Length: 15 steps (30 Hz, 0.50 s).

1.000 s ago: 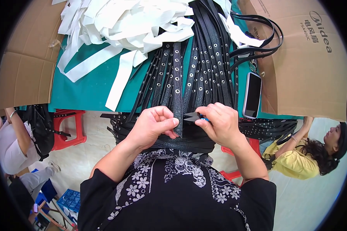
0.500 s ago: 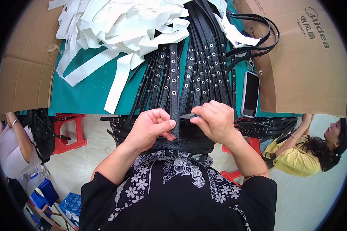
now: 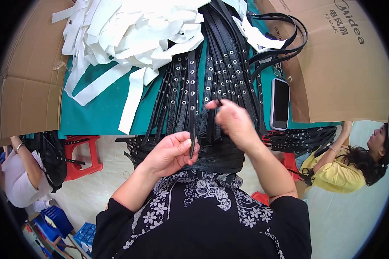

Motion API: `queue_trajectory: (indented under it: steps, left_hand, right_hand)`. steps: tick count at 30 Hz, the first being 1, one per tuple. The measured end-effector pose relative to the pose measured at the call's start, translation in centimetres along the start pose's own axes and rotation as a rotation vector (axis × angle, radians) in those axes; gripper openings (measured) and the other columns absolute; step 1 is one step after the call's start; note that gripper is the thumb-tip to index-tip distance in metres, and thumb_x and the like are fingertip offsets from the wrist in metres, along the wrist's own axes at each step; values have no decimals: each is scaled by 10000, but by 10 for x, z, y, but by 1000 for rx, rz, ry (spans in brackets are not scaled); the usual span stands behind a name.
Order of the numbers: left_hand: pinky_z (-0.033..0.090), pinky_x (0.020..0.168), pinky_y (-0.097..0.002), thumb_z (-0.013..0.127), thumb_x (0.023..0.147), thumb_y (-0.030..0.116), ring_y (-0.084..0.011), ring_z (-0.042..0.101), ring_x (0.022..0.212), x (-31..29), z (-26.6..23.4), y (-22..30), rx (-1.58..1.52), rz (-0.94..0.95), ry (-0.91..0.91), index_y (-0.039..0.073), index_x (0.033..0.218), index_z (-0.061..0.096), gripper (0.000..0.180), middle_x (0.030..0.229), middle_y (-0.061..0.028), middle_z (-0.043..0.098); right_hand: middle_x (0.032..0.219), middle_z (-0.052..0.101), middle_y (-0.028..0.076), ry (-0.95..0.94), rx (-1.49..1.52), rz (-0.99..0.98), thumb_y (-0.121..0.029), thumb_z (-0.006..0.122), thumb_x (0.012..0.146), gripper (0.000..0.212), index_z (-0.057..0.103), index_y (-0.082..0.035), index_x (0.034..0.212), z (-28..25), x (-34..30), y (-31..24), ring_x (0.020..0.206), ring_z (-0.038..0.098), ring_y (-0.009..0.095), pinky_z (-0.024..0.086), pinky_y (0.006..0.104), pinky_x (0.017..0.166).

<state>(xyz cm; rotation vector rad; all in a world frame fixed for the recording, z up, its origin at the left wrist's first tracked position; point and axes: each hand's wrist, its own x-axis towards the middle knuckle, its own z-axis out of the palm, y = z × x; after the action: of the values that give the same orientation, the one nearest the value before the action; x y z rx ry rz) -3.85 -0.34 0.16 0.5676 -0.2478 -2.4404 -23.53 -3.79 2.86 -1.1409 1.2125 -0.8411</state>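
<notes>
Pinching the near end of a black eyelet strap (image 3: pixel 192 90) in the left hand (image 3: pixel 170 154), with thumb pressed to curled fingers and no gap beyond the strap's own thickness, just at the near edge of a green table (image 3: pixel 103 118). Running from that pinch up over the table, turned nearly edge-on at the held end and dotted with metal rings along its face. Lying close on both sides, in a fan of other black straps (image 3: pixel 233 82), many similarly studded. Raised apart from the held strap, to its right and in front of the fan, in the case of the right hand (image 3: pixel 237 123): blurred, with most fingers folded in and one digit pointing left; impossible to tell how tightly closed or whether gripping anything. Heaped at upper left, in a tangle of white strips (image 3: pixel 129 32). Set out at right, beside a phone (image 3: pixel 280 103) lying near a cardboard box (image 3: pixel 345 82). Piled against the flowered black clothing, in a bundle of black straps (image 3: pixel 214 162). Visible beyond, at far right, in a yellow top: another person (image 3: pixel 337 175).
</notes>
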Motion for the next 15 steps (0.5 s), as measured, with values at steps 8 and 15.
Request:
queue_trajectory:
  steps: [8,15]
  left_hand:
    - [497,699,-253,480,884,103,-174,608,791,-9,3,-5,292,178,81,-36,1032,520,207,894,-117,593]
    - [518,613,-256,533,844,29,-159,613,674,-19,22,-11,728,424,257,-77,899,568,124,769,-125,620]
  right_hand:
    - [624,499,-55,-29,211,149,-233,640,800,189,552,-69,770,32,16,-5,501,407,18,299,174,427]
    - [656,533,-34,5,41,42,-236,632,803,217,580,-30,845,32,23,0,582,455,35,373,211,508]
